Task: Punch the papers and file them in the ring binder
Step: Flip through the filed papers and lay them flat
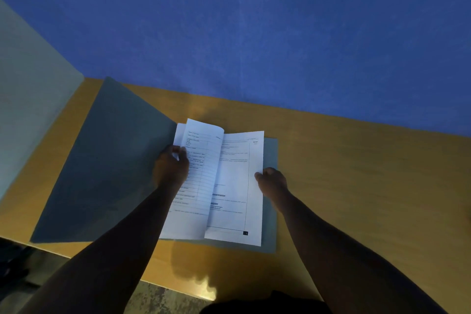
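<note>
While both hands' fingers (182,153) pinch them, papers (229,186) overlie the binder (107,160).

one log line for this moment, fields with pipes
left hand: grips left sheets | right hand: grips papers' right edge | folder: open on desk | punch: not in view

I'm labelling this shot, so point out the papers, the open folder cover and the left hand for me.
papers (229,186): head view, on the printed face of the right-hand sheet.
open folder cover (107,160): head view, on the bare grey inside of the left flap.
left hand (170,168): head view, on the back of the hand.
</note>
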Action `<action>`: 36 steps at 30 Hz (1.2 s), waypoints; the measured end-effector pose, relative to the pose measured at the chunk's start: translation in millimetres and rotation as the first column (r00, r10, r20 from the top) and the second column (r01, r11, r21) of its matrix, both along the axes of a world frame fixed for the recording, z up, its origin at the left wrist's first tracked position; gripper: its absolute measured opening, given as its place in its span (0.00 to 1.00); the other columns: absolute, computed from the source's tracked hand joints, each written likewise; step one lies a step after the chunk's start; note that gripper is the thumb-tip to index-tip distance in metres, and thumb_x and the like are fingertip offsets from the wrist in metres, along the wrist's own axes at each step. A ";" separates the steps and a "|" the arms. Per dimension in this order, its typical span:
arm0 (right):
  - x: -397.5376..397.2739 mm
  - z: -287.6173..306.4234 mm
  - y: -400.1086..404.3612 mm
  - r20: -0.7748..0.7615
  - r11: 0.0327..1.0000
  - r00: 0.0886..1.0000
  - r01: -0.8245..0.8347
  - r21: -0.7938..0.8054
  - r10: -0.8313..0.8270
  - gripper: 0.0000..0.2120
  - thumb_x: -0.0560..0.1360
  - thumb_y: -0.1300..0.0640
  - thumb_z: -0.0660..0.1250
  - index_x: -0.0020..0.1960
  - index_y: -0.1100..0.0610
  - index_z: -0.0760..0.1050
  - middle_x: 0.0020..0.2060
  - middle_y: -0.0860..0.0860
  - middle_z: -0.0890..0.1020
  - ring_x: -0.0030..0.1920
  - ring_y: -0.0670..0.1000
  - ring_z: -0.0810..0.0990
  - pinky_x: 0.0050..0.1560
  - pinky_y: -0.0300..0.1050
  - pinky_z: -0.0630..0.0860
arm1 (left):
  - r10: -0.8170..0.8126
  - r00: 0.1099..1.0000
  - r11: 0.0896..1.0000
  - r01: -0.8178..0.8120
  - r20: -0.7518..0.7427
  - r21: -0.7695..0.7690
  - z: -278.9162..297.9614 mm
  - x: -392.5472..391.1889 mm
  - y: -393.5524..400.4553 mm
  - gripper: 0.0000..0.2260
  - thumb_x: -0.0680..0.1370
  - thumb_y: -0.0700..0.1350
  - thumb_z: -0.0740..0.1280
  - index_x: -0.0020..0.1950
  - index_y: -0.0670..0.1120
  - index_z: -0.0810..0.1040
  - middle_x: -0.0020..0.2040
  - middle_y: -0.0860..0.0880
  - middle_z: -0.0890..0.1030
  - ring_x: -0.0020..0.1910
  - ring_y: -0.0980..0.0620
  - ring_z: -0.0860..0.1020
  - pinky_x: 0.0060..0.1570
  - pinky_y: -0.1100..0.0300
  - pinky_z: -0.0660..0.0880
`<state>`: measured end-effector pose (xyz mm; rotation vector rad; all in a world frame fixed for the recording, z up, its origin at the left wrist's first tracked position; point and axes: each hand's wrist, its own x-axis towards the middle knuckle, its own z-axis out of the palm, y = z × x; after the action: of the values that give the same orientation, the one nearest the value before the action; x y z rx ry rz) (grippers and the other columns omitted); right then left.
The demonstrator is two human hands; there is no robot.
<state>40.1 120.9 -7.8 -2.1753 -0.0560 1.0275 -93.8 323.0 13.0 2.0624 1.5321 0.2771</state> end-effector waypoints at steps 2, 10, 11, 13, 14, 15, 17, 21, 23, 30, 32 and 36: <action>-0.7 2.1 0.3 -0.001 1.000 1.000 -0.010 0.001 0.010 0.12 0.78 0.53 0.63 0.36 0.53 0.69 0.36 0.49 0.75 0.41 0.51 0.75 0.32 0.39 0.67 | -0.011 1.000 1.000 0.012 0.011 -0.012 -2.0 -1.5 0.8 0.14 0.82 0.54 0.60 0.57 0.46 0.79 0.56 0.44 0.83 0.55 0.42 0.80 0.51 0.56 0.71; -5.2 12.9 12.9 -0.263 0.937 0.961 0.169 0.307 -0.087 0.18 0.76 0.45 0.67 0.51 0.61 0.79 0.46 0.57 0.84 0.43 0.51 0.83 0.35 0.40 0.79 | -0.080 0.992 0.994 0.086 0.094 -0.062 -6.9 0.1 -6.5 0.14 0.80 0.57 0.62 0.51 0.49 0.81 0.51 0.47 0.84 0.51 0.45 0.81 0.53 0.52 0.78; -6.7 15.8 16.0 -0.308 0.918 0.947 0.196 0.343 -0.087 0.20 0.77 0.43 0.66 0.53 0.60 0.80 0.47 0.55 0.85 0.45 0.51 0.85 0.37 0.41 0.81 | -0.089 0.991 0.993 0.097 0.104 -0.069 -7.6 0.7 -7.1 0.13 0.80 0.57 0.63 0.51 0.49 0.81 0.50 0.48 0.84 0.50 0.46 0.81 0.52 0.53 0.78; -9.1 18.5 23.7 -0.338 0.908 0.940 0.179 0.379 -0.045 0.22 0.77 0.39 0.63 0.54 0.57 0.81 0.49 0.53 0.86 0.47 0.53 0.85 0.41 0.46 0.81 | -0.096 0.985 0.990 0.110 0.144 -0.093 -6.8 2.1 -8.9 0.12 0.79 0.56 0.64 0.50 0.49 0.81 0.48 0.51 0.84 0.48 0.49 0.81 0.49 0.55 0.77; -10.4 19.3 27.6 -0.327 0.911 0.945 0.144 0.386 -0.011 0.23 0.77 0.38 0.62 0.55 0.56 0.81 0.50 0.52 0.85 0.48 0.54 0.85 0.43 0.47 0.81 | -0.102 0.983 0.987 0.118 0.150 -0.106 -6.2 2.8 -9.9 0.12 0.79 0.56 0.64 0.50 0.49 0.81 0.48 0.52 0.83 0.47 0.50 0.81 0.48 0.57 0.76; -12.1 21.1 30.8 -0.313 0.915 0.949 0.106 0.390 0.024 0.22 0.78 0.38 0.61 0.55 0.55 0.81 0.51 0.51 0.85 0.48 0.54 0.85 0.44 0.47 0.80 | -0.113 0.982 0.985 0.131 0.151 -0.115 -5.1 3.6 -11.1 0.13 0.80 0.56 0.65 0.51 0.48 0.81 0.48 0.53 0.82 0.46 0.50 0.81 0.46 0.59 0.75; -15.3 23.8 35.9 -0.297 0.918 0.952 0.050 0.393 0.075 0.19 0.79 0.41 0.61 0.56 0.54 0.81 0.53 0.51 0.84 0.47 0.52 0.85 0.44 0.45 0.79 | -0.120 0.978 0.982 0.142 0.168 -0.126 -4.4 4.3 -12.2 0.12 0.80 0.54 0.65 0.52 0.47 0.82 0.47 0.52 0.82 0.44 0.51 0.81 0.42 0.62 0.72; -20.5 31.2 42.5 -0.224 0.934 0.962 -0.071 0.351 0.157 0.17 0.79 0.44 0.63 0.60 0.52 0.79 0.54 0.50 0.83 0.47 0.49 0.84 0.44 0.44 0.81 | -0.156 0.971 0.973 0.182 0.180 -0.142 -3.7 4.1 -13.0 0.11 0.80 0.53 0.65 0.51 0.47 0.82 0.48 0.52 0.82 0.40 0.53 0.80 0.35 0.67 0.70; -22.4 29.9 44.2 -0.130 0.924 0.962 -0.186 0.334 0.241 0.15 0.79 0.46 0.62 0.62 0.50 0.78 0.55 0.52 0.80 0.45 0.47 0.82 0.43 0.41 0.79 | -0.176 0.964 0.967 0.207 0.199 -0.151 -3.5 4.4 -13.3 0.10 0.80 0.53 0.65 0.51 0.47 0.81 0.48 0.52 0.83 0.38 0.56 0.80 0.33 0.68 0.70; -28.5 21.3 48.6 -0.013 0.884 0.906 -0.409 0.226 0.423 0.20 0.81 0.49 0.59 0.72 0.45 0.68 0.66 0.54 0.61 0.54 0.49 0.75 0.52 0.39 0.76 | -0.231 0.934 0.944 0.283 0.272 -0.170 -8.0 6.0 -18.0 0.06 0.81 0.49 0.66 0.52 0.48 0.80 0.49 0.50 0.83 0.38 0.57 0.79 0.34 0.69 0.71; -28.6 21.5 47.5 0.000 0.873 0.893 -0.439 0.213 0.449 0.20 0.81 0.49 0.59 0.73 0.45 0.67 0.67 0.53 0.60 0.56 0.50 0.75 0.49 0.37 0.75 | -0.235 0.929 0.942 0.290 0.285 -0.169 -10.4 6.7 -18.8 0.08 0.81 0.49 0.66 0.54 0.46 0.80 0.50 0.48 0.83 0.39 0.54 0.80 0.35 0.69 0.72; -26.9 19.1 44.7 0.021 0.896 0.920 -0.385 0.222 0.391 0.19 0.80 0.46 0.60 0.70 0.46 0.71 0.66 0.53 0.66 0.57 0.50 0.77 0.44 0.35 0.74 | -0.197 0.924 0.950 0.263 0.328 -0.169 -12.3 8.1 -21.0 0.14 0.79 0.50 0.68 0.63 0.49 0.75 0.51 0.50 0.82 0.43 0.52 0.81 0.39 0.65 0.75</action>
<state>13.1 165.6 11.3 -1.9859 -0.5898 1.2014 -85.7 302.0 0.6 1.9044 1.0712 0.3143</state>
